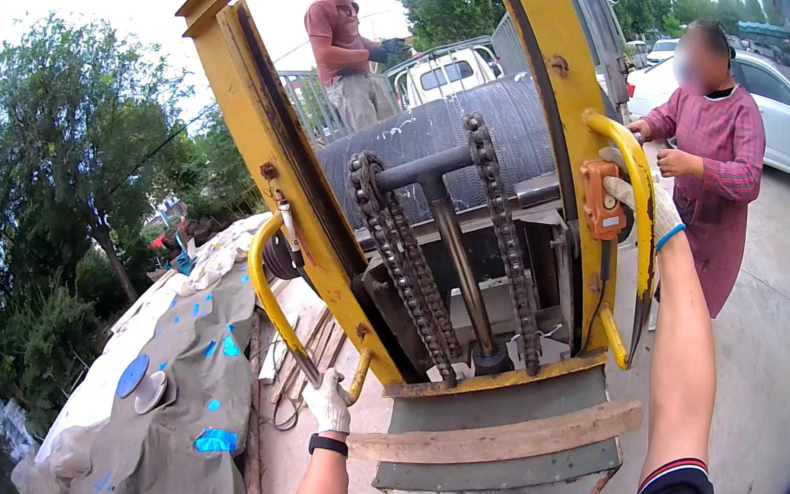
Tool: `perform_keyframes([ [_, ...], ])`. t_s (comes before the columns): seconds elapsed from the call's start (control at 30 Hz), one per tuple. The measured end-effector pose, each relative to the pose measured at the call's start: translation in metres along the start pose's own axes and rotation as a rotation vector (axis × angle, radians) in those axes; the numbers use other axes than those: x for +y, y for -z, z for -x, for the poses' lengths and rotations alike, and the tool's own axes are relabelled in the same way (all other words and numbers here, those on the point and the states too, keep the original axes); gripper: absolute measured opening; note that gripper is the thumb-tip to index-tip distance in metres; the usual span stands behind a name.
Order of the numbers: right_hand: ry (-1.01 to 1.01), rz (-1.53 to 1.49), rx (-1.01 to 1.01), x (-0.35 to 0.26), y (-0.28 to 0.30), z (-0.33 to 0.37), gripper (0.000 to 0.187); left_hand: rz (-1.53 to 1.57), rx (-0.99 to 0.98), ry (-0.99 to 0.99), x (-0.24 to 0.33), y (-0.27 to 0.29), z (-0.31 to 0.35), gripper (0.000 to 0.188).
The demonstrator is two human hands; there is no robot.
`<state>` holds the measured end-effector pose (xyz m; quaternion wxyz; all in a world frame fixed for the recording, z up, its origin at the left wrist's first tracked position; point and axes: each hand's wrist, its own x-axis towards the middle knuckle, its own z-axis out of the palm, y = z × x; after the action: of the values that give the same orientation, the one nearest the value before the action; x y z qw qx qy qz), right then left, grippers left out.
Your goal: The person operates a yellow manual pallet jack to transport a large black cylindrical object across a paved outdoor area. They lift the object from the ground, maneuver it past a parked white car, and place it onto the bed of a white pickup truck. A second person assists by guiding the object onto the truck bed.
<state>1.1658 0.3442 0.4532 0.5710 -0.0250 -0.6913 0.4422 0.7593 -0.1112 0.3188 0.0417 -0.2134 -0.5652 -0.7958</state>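
Observation:
My left hand [329,403], in a white glove, is closed round the lower end of a bent yellow handle [262,274] on the left side of a lift stacker. My gloved right hand [660,216] grips an orange push-button control box [603,202] beside the right yellow handle [649,177]. Between the posts of the yellow mast [272,154] hang two lift chains [500,216], with a shiny piston rod [463,267] between them. Beyond the mast lies a big dark grey roll [504,121]. A wooden plank [509,440] lies across the grey-green housing [496,393] nearest me.
One person [337,47] stands behind the roll, near a white truck [444,77]. Another person [714,171] in a checked red smock stands close at the right, before a white car [772,118]. Grey sheeting [179,419] and wooden strips [305,346] lie on the left.

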Motion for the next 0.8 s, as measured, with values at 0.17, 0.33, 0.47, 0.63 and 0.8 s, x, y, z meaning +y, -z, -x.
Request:
perform_keyframes([
  [0.17, -0.004, 0.074, 0.007, 0.002, 0.029, -0.01, 0.059, 0.024, -0.047, -0.019, -0.004, -0.016, -0.007, 0.014],
  [0.33, 0.013, -0.159, -0.053, 0.025, 0.019, -0.011, 0.059, 0.03, -0.037, -0.014, 0.001, -0.002, -0.005, 0.017],
  [0.47, -0.093, 0.152, 0.191, 0.026, 0.009, 0.044, 0.051, 0.03, -0.034, -0.006, -0.015, 0.003, -0.004, 0.019],
  [0.63, -0.384, -0.286, 0.318, -0.044, -0.049, 0.161, 0.073, -0.013, -0.094, 0.07, -0.009, 0.004, -0.002, 0.02],
  [0.8, -0.54, -0.116, 0.351, -0.037, -0.055, 0.203, 0.073, -0.035, -0.177, 0.111, 0.006, -0.002, 0.006, 0.019],
])
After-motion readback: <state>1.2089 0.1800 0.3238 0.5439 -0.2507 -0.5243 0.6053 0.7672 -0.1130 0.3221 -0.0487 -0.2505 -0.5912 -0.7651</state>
